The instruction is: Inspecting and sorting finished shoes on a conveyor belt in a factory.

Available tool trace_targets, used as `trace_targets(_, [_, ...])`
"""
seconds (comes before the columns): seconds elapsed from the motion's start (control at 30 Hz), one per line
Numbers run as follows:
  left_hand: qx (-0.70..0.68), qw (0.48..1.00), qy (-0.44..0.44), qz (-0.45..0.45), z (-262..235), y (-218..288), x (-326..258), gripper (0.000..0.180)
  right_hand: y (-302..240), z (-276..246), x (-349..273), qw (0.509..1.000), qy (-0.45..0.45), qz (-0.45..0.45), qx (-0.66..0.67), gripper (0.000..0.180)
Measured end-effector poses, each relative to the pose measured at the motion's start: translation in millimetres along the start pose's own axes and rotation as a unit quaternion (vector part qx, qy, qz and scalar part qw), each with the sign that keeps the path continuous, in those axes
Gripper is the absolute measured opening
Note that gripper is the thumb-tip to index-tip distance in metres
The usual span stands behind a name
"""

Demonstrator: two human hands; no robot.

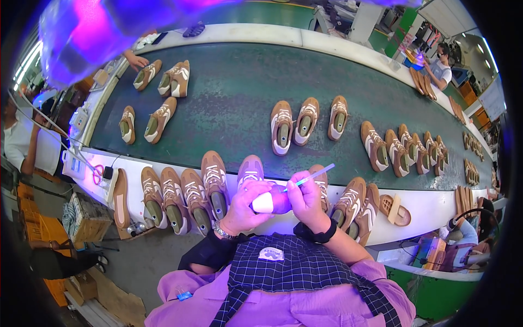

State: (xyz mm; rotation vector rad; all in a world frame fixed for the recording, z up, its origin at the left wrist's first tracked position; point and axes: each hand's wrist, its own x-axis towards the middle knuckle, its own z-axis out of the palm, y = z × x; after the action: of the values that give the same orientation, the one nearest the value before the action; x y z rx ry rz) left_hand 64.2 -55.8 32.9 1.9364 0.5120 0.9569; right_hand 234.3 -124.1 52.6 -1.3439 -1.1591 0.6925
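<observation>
My left hand (245, 208), with a metal watch at the wrist, is closed around a small rounded white-and-purple object (263, 203); its kind is not clear. In my right hand (306, 199) I pinch a thin pale-blue stick (322, 171), its lower end at the top of that object. Just beyond my left hand is a brown sneaker (250, 166) with white laces, tinted purple by the light. Another sneaker (321, 180) stands partly hidden behind my right hand.
A green conveyor belt (229, 120) carries several brown sneakers. More sneakers (173, 196) line the white ledge on my left, and others (351, 201) on my right. A tan sandal-like piece (395, 210) lies farther right. Another person's hand (135, 60) reaches in at the far left.
</observation>
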Motion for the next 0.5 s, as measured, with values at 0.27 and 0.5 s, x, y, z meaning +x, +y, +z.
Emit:
trace_targets(0.27, [-0.001, 1.000, -0.001, -0.005, -0.7, 0.5, 0.5, 0.058, 0.7, -1.2, -2.2, 1.000, -0.009, -0.005, 0.003, 0.003])
trace_targets(0.5, [0.005, 1.000, -0.002, -0.005, -1.2, -3.6, 1.6, 0.061, 2.0, -1.1, -4.9, 1.000, -0.008, -0.015, 0.006, 0.003])
